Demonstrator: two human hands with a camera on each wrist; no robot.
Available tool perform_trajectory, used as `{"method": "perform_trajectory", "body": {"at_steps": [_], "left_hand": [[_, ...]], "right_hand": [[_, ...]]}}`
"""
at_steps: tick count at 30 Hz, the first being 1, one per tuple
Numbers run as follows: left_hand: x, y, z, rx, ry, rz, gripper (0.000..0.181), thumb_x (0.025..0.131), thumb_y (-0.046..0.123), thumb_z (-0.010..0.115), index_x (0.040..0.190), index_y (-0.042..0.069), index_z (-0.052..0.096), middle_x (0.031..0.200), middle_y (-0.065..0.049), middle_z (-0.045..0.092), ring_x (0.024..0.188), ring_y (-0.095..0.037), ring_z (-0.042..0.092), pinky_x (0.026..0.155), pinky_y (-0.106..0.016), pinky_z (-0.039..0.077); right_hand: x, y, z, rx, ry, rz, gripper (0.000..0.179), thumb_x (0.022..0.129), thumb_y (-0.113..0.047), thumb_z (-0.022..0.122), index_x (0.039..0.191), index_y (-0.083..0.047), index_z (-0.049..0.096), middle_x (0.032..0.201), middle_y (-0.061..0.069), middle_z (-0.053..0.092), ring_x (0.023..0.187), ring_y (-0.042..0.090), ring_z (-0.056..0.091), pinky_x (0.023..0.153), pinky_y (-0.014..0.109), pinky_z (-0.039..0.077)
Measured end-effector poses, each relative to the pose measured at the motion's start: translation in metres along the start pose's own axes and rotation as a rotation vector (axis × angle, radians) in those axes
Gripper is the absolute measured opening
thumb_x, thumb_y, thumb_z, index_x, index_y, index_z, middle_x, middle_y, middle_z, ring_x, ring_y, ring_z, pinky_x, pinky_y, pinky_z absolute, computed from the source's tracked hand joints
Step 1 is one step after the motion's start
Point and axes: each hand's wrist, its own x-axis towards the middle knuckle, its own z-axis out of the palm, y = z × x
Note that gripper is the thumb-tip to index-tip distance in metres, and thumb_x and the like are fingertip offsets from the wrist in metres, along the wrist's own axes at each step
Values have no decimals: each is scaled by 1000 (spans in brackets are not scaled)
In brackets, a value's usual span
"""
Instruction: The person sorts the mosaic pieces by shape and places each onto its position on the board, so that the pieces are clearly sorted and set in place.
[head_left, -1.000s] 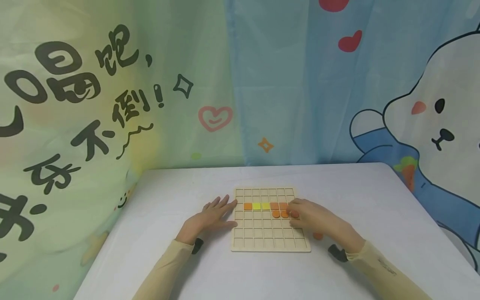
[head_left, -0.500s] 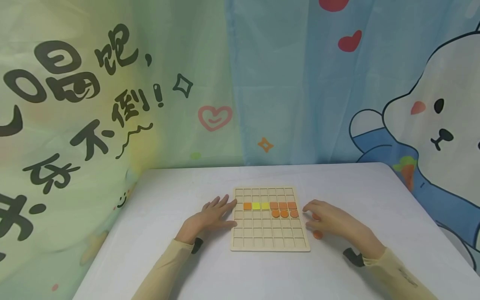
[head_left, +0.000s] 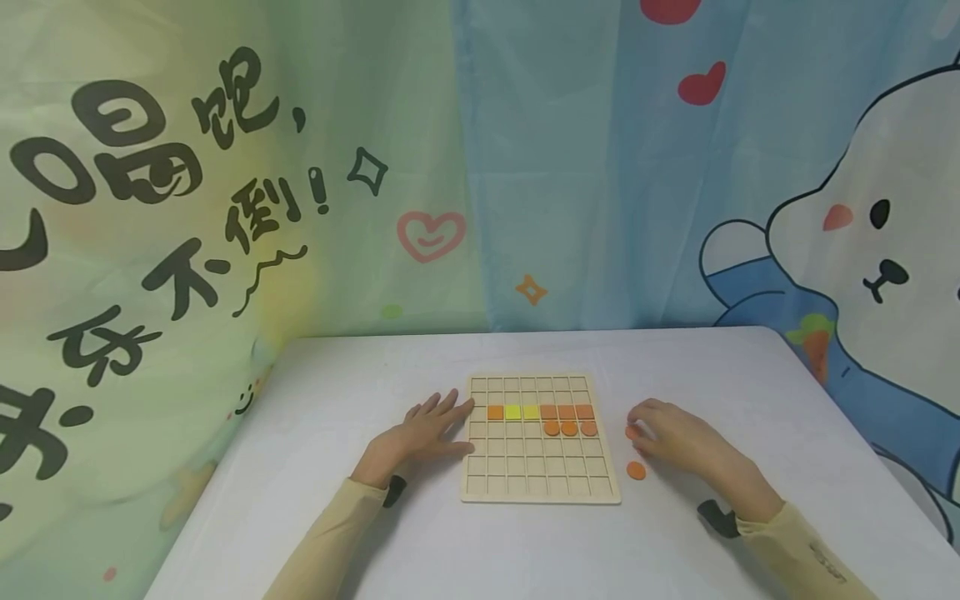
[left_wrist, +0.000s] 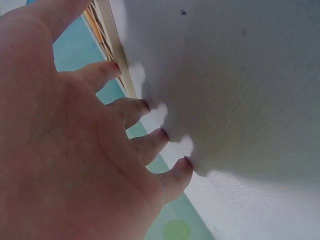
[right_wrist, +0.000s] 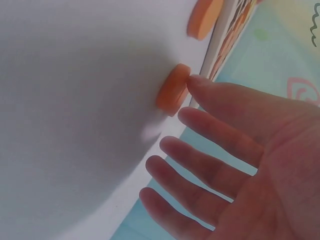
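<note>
A wooden grid board point(head_left: 540, 467) lies on the white table. Across one of its rows runs a line of squares, with an orange square point(head_left: 496, 412) at the left, two yellow squares point(head_left: 522, 412) and three darker orange squares point(head_left: 567, 412). Three orange discs point(head_left: 570, 428) sit in cells just below those. Fingers spread, my left hand point(head_left: 420, 433) rests at the board's left edge and touches it. To the right of the board, my right hand point(head_left: 686, 437) reaches over an orange disc point(right_wrist: 174, 90); the thumb appears to touch it, the fingers only loosely bent.
A second loose orange disc point(head_left: 636, 471) lies on the table point(head_left: 540, 550), nearer the front, beside the board's right edge. A printed curtain point(head_left: 555, 167) hangs behind the table's far edge.
My right hand has left the board's right side, where a third round disc now shows, and has moved right to the loose disc. My left hand stays still.
</note>
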Motion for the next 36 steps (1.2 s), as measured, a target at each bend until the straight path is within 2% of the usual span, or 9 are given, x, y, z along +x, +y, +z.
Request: {"method": "perform_trajectory", "body": {"at_steps": [15, 25, 36], "left_hand": [[2, 0, 1, 12, -1, -10, 79, 95, 62, 55, 161, 28, 26, 169, -10, 16, 156, -39, 12, 125, -60, 16], [2, 0, 1, 16, -9, -13, 80, 95, 63, 55, 161, 28, 25, 170, -9, 16, 156, -39, 12, 125, -60, 16], [2, -2, 2, 12, -5, -10, 80, 95, 62, 55, 161, 28, 25, 170, -9, 16, 156, -38, 12, 125, -59, 15]], "right_hand": [[3, 0, 3, 0, 32, 16, 14, 90, -19, 73, 97, -7, 70, 104, 11, 69, 93, 26, 65, 87, 50, 57], [3, 1, 5, -11, 30, 94, 15, 89, -22, 76, 94, -10, 70, 101, 9, 67, 84, 20, 56, 80, 45, 57], [6, 0, 4, -24, 21, 81, 12, 90, -22, 74, 93, -11, 69, 95, 6, 64, 81, 19, 56, 70, 35, 50]]}}
